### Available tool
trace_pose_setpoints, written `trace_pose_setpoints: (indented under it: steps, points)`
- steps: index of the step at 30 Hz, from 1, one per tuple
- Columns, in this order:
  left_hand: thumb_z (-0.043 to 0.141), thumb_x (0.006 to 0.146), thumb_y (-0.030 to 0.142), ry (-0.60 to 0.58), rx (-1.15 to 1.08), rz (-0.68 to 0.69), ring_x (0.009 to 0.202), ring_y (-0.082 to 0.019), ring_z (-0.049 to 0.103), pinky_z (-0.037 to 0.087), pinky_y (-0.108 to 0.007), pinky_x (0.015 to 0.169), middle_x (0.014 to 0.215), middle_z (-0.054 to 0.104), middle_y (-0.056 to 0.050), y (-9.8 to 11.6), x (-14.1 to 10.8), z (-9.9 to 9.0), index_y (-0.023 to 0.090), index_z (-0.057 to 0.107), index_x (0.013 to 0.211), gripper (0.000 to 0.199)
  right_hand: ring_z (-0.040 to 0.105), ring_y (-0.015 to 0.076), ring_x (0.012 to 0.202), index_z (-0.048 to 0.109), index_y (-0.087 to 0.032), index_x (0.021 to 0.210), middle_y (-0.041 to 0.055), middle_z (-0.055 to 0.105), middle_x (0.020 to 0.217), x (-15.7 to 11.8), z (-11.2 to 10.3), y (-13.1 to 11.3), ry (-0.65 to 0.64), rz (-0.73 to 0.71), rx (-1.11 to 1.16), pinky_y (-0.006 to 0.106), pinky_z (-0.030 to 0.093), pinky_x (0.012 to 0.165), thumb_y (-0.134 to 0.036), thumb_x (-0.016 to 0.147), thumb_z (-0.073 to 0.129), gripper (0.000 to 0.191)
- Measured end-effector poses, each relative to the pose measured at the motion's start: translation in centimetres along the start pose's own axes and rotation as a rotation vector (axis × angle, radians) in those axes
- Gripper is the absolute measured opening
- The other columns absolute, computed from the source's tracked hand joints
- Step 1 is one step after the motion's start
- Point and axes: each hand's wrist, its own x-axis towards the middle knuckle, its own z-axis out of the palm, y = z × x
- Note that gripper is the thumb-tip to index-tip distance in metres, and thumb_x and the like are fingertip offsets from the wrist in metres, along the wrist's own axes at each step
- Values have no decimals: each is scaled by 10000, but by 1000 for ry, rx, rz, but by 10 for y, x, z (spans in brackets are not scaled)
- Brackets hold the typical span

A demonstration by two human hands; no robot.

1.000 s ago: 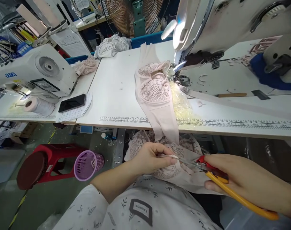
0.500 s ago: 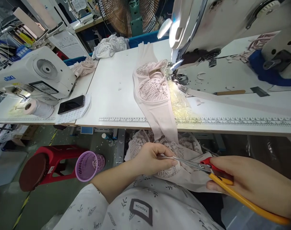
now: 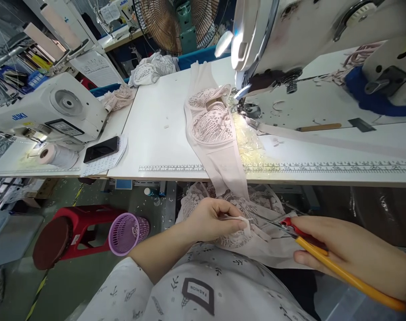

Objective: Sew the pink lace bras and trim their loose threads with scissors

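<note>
Scissors point(image 3: 286, 228) sit gripped in the right hand point(image 3: 345, 243), pointing toward the left hand point(image 3: 216, 218), which pinches a white strip point(image 3: 247, 228); a lace bra point(image 3: 213, 127) overhangs the surface's point(image 3: 156, 138) near edge.

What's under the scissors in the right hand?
Below the blade end of the scissors: pale pink fabric, partly lace. Below the handle end: something translucent, not identifiable. Whatever lies directly beneath the right hand is covered.

A garment sewing workshop, shown by sewing machines point(image 3: 52, 109), a thread cone point(image 3: 57, 156) and bras point(image 3: 212, 127).
</note>
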Motion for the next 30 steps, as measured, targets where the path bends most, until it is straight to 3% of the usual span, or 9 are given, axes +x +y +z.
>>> trace_pose_setpoints:
  steps: [3, 9, 14, 19, 21, 25, 30]
  points:
    - [758, 653, 489, -14, -56, -11, 708, -172, 602, 467, -280, 622, 736, 672, -91, 3, 1, 0, 119, 660, 676, 384, 522, 202, 570, 374, -243, 617, 31, 545, 634, 2, -3, -4, -95, 27, -13, 312, 381, 542, -535, 786, 501, 360]
    - [788, 635, 438, 67, -48, 52, 634, -116, 538, 437, -252, 574, 726, 620, -55, 3, 1, -4, 122, 660, 671, 343, 462, 182, 529, 315, -249, 603, 2, 479, 578, 2, 2, -3, 27, 47, 14, 296, 331, 510, -553, 791, 501, 403]
    - [800, 601, 474, 133, -33, 62, 585, -95, 497, 388, -239, 526, 675, 587, -36, 2, 0, -9, 120, 660, 646, 383, 481, 183, 555, 370, -246, 624, 15, 513, 626, 6, 9, -9, 56, 14, 111, 307, 379, 527, -488, 782, 554, 342]
    - [817, 576, 463, 173, -24, 111, 578, -82, 494, 376, -231, 536, 651, 553, -14, 0, 0, -7, 120, 660, 609, 379, 578, 228, 727, 469, -237, 720, 46, 579, 761, 24, 31, -24, 308, -93, 473, 330, 475, 623, -466, 730, 648, 291]
    - [814, 583, 461, 176, -11, 145, 579, -79, 492, 377, -228, 543, 646, 545, -9, -1, 1, -6, 121, 665, 616, 373, 597, 234, 762, 520, -229, 770, 41, 591, 773, 33, 39, -36, 320, -90, 672, 326, 500, 625, -455, 703, 675, 282]
    - [795, 595, 501, 199, 22, 158, 578, -78, 484, 380, -223, 540, 640, 544, -7, -3, 0, -5, 121, 663, 642, 405, 473, 121, 505, 500, -214, 685, -36, 502, 618, 44, 47, -57, 294, -14, 949, 258, 446, 456, -449, 646, 736, 335]
    - [785, 591, 521, 196, 90, 63, 610, -86, 489, 393, -215, 563, 691, 576, -15, -1, -5, -9, 119, 676, 768, 453, 428, 103, 512, 512, -202, 654, -39, 474, 606, 44, 42, -60, 353, -10, 943, 232, 423, 455, -451, 652, 731, 332]
